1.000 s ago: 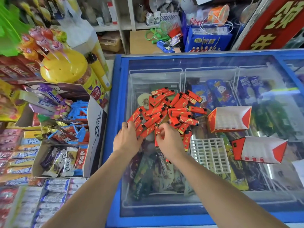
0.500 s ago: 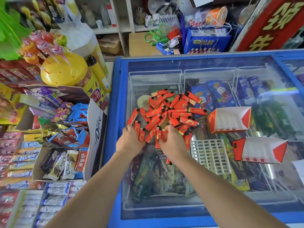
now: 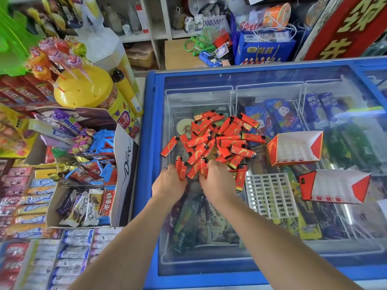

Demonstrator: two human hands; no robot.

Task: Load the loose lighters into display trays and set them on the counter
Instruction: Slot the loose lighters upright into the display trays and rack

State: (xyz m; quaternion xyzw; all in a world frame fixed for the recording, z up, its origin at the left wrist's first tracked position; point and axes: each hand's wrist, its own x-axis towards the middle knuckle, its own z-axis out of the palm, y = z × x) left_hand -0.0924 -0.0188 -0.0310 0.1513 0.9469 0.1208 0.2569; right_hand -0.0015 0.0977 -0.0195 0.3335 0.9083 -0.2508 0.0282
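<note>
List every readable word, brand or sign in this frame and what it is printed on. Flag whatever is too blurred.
"mentos": purple candy rolls in the left display.
"Dove": side of the white cardboard box.
"Dove": chocolate bar wrapper inside that box.
Large yellow Chinese characters on the red sign: cropped, not readable whole.
Print on the red lighters, blue carton and freezer ice-cream wrappers: too small or blurred.

1. Two bare forearms enter from the bottom edge; no sleeve shows on either one up to where they leave view.
2. The left hand [image 3: 169, 183] wears a thin, silvery ring [image 3: 164, 169] on one finger; which finger cannot be told.
3. The right hand [image 3: 215, 182] shows no ring, watch or band on the parts in view.
4. Both wrists are bare: no bracelet, glove or strap.
</note>
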